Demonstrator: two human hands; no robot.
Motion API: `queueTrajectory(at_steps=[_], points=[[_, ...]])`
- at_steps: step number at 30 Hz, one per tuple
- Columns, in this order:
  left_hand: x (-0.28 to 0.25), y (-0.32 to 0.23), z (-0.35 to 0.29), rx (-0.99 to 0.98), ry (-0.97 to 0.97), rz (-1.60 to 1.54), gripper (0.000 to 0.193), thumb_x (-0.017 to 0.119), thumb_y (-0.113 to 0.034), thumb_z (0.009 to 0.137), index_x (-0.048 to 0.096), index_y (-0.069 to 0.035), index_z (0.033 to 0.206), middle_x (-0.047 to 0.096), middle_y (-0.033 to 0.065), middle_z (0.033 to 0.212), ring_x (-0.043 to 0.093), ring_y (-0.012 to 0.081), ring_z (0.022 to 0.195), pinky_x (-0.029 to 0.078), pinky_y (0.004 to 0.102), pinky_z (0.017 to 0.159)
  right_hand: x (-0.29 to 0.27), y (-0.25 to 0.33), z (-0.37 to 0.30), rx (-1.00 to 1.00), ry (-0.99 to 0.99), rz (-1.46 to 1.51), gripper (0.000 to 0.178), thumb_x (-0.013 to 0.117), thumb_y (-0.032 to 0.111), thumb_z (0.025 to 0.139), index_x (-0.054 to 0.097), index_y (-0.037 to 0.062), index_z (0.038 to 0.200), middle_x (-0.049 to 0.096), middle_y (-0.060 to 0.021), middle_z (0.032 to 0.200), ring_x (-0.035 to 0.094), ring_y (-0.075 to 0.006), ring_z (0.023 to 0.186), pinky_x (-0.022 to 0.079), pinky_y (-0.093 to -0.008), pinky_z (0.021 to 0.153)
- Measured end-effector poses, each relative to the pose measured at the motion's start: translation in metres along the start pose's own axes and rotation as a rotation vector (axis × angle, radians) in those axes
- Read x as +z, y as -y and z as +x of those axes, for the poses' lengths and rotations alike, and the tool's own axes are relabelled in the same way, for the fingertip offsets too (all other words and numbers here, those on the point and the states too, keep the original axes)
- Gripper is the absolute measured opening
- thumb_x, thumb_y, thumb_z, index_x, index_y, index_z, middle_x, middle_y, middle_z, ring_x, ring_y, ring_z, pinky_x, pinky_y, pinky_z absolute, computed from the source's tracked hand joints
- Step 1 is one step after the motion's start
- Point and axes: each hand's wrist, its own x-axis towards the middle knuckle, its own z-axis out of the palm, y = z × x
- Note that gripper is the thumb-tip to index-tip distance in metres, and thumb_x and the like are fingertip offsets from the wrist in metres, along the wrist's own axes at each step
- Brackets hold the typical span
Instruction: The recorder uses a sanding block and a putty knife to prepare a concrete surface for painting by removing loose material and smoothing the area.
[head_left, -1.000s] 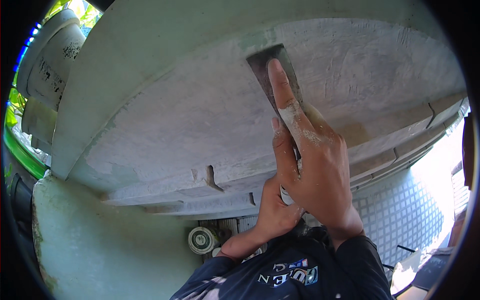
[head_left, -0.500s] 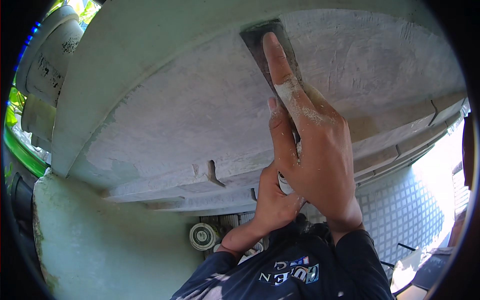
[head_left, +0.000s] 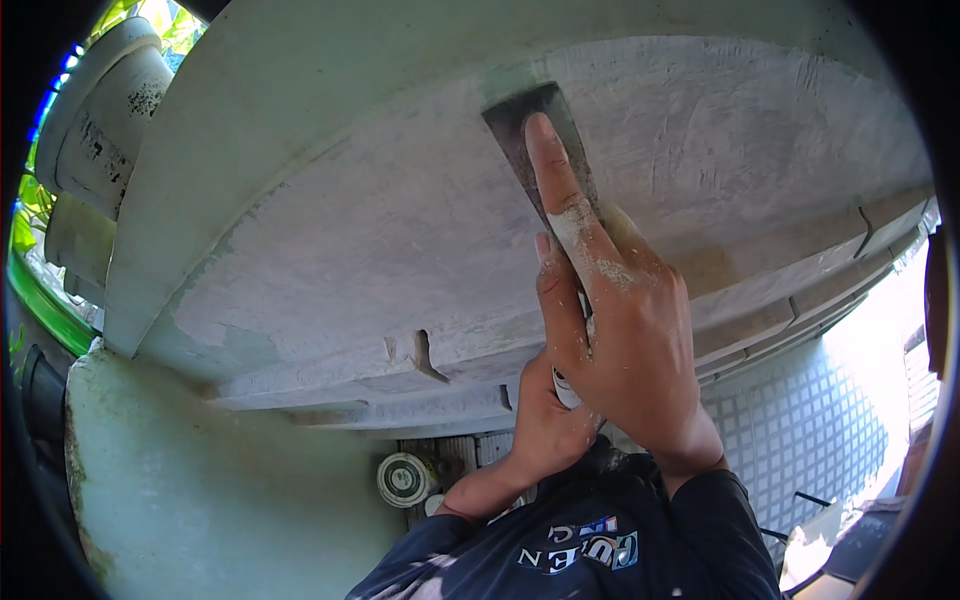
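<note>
My right hand (head_left: 635, 320), dusted with pale powder, is closed around a putty knife. Its index finger lies stretched along the flat metal blade of the putty knife (head_left: 515, 125). The wide edge of that blade rests on a whitish, scraped surface (head_left: 380, 220) with a curved pale green border. Just below, my left hand (head_left: 555, 425) is closed near the right wrist. Between the two hands shows a small white, rounded piece (head_left: 566, 390); most of it is hidden, so I cannot tell what it is. A small greenish patch (head_left: 510, 80) shows beyond the blade.
Stepped ledges with notches (head_left: 430, 357) run below the scraped surface. A pale green wall (head_left: 230, 480) stands at the lower left. Down by my left arm is a round can (head_left: 405, 480). Pale, stained pots (head_left: 105, 120) stand at the far left. Light tiles (head_left: 800, 410) cover the right.
The right hand and putty knife have slid a little toward me, and the greenish patch now shows where the blade's edge was. The left hand has moved slightly with them.
</note>
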Motion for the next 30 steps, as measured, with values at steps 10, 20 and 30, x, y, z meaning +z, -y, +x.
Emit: queueTrajectory(at_steps=[10, 20, 30], points=[[0.001, 0.003, 0.002, 0.029, 0.012, -0.019, 0.038, 0.068, -0.006, 0.082, 0.060, 0.004, 0.117, 0.068, 0.0086, 0.103, 0.060, 0.0139, 0.097, 0.047, 0.0305, 0.087, 0.000, -0.002, 0.003, 0.025, 0.043, -0.027, 0.070, 0.054, 0.004, 0.095, 0.030, 0.0226, 0.158, 0.063, -0.0229, 0.129, 0.069, -0.0419, 0.103, 0.058, -0.0469, 0.085], [0.000, -0.007, 0.002, 0.076, 0.000, -0.016, 0.031, 0.069, -0.006, 0.083, 0.062, 0.004, 0.112, 0.070, 0.0076, 0.096, 0.062, 0.0123, 0.091, 0.049, 0.0298, 0.083, -0.006, 0.004, 0.002, 0.019, 0.076, -0.057, 0.073, 0.053, 0.002, 0.093, 0.026, 0.0170, 0.159, 0.058, -0.0166, 0.139, 0.069, -0.0424, 0.098, 0.059, -0.0470, 0.080], [-0.003, -0.005, 0.000, 0.043, 0.014, 0.001, 0.029, 0.068, -0.006, 0.083, 0.063, 0.003, 0.110, 0.070, 0.0094, 0.096, 0.062, 0.0127, 0.092, 0.049, 0.0299, 0.082, -0.004, 0.003, -0.001, 0.023, 0.094, -0.070, 0.071, 0.053, 0.004, 0.095, 0.026, 0.0178, 0.159, 0.064, -0.0248, 0.124, 0.070, -0.0421, 0.093, 0.059, -0.0460, 0.077]])
